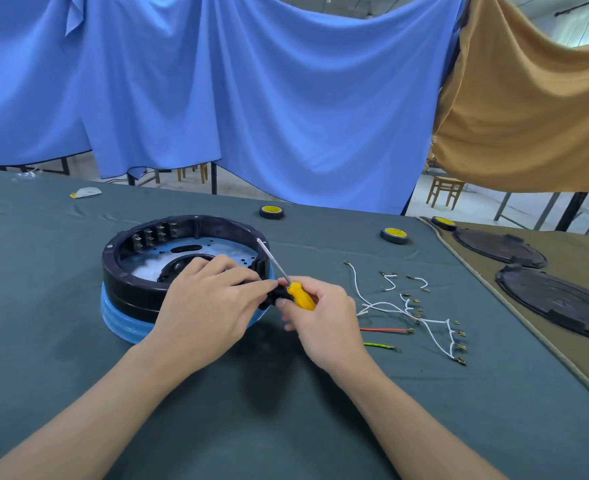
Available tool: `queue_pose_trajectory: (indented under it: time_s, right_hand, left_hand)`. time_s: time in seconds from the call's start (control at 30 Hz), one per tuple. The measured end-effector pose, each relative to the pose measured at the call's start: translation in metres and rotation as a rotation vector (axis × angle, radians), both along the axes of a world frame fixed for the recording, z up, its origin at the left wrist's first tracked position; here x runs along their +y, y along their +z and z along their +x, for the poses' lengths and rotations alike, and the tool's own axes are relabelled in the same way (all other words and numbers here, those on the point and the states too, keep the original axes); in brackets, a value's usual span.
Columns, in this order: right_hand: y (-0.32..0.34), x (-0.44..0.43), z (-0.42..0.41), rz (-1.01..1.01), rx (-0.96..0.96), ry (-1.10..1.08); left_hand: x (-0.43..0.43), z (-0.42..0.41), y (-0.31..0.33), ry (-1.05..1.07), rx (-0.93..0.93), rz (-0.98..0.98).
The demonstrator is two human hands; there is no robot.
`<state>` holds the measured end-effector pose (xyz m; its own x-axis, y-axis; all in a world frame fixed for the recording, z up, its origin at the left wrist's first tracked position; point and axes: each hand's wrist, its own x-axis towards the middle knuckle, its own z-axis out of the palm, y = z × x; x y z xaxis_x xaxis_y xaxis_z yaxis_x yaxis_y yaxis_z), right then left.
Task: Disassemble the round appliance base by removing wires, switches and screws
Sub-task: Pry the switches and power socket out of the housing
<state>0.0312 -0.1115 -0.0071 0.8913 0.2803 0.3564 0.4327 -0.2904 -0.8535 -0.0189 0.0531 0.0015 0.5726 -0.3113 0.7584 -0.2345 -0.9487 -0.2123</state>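
3 tape rolls [271, 212], blue drape [251, 98], wooden stool [445, 190]

Both bare forearms come in from the bottom edge, the left from 7 o'clock and the right from 5 o'clock, and the hands nearly meet at the centre. The left hand [210, 299] lies palm down, fingers curled over the near rim of the base [130, 284], index finger reaching toward 3 o'clock. The right hand [320, 318] grips a screwdriver [301, 295] by the handle, shaft pointing to 11 o'clock.
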Motion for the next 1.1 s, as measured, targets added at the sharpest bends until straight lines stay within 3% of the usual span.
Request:
queue_pose_trajectory:
  time_s: [0.2, 0.47, 0.6, 0.93, 1.0, 1.1]
  right_hand:
    - [0.016, -0.015, 0.027, -0.044, -0.047, -0.207]
    - [0.022, -0.034, 0.096, -0.220, 0.187, -0.311]
    - [0.022, -0.027, 0.119, -0.244, 0.143, -0.317]
    - [0.020, -0.028, 0.122, -0.596, 0.005, -0.288]
    - [0.025, -0.026, 0.110, -0.560, -0.051, -0.304]
    - [0.029, -0.013, 0.080, -0.338, -0.070, -0.334]
  left_hand:
    - [0.003, -0.001, 0.000, 0.091, -0.017, -0.133]
    - [0.004, 0.000, -0.006, 0.263, 0.040, -0.121]
    - [0.003, 0.003, -0.005, 0.257, -0.006, -0.106]
    - [-0.001, 0.008, -0.003, 0.245, -0.044, -0.065]
    - [-0.001, 0.009, -0.003, 0.168, -0.067, -0.121]
    - [0.003, 0.008, 0.001, 0.085, -0.122, -0.238]
